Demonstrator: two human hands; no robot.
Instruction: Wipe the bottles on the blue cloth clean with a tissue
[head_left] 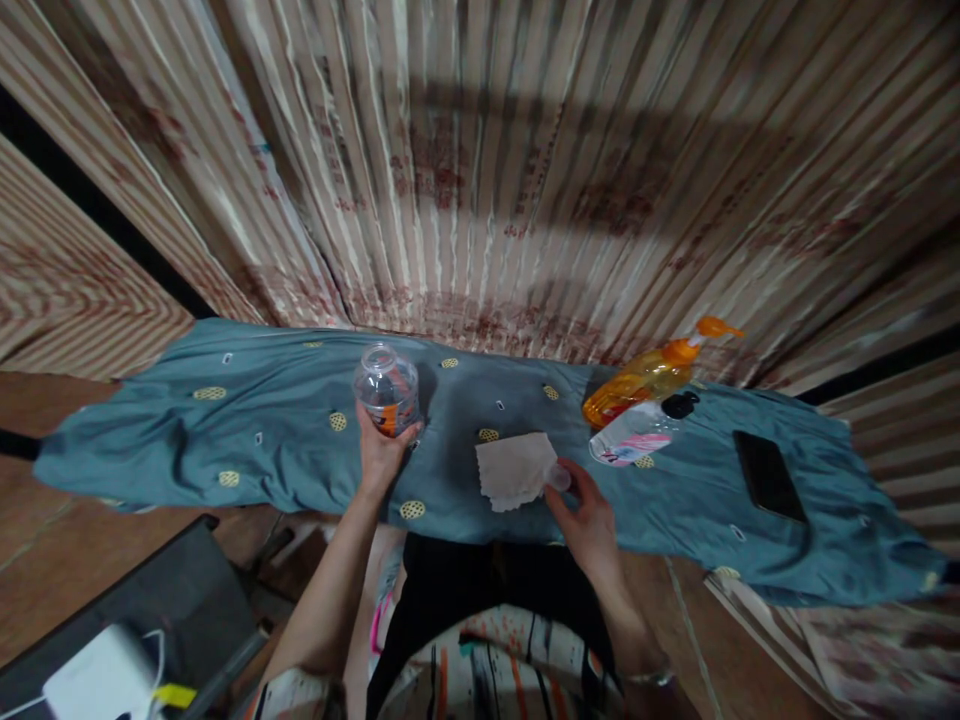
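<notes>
My left hand (385, 452) is wrapped round the lower part of a clear plastic bottle (386, 378) with an orange label. The bottle stands upright on the cloth, and its wide mouth has no lid on it. In the fingers of my right hand (589, 515) is a small translucent round cap (559, 477), pinched at the right edge of a white piece of tissue (514, 468). The tissue lies flat, with a wavy lower edge. Whether my right fingertips also touch the tissue, I cannot tell.
A teal patterned cloth (285, 400) covers the table. Right of my right hand lie an orange pump bottle (637, 385), a clear bottle with a black pump (634, 435) and a black phone (769, 475). A curtain (480, 200) hangs behind. A white device (105, 675) rests lower left.
</notes>
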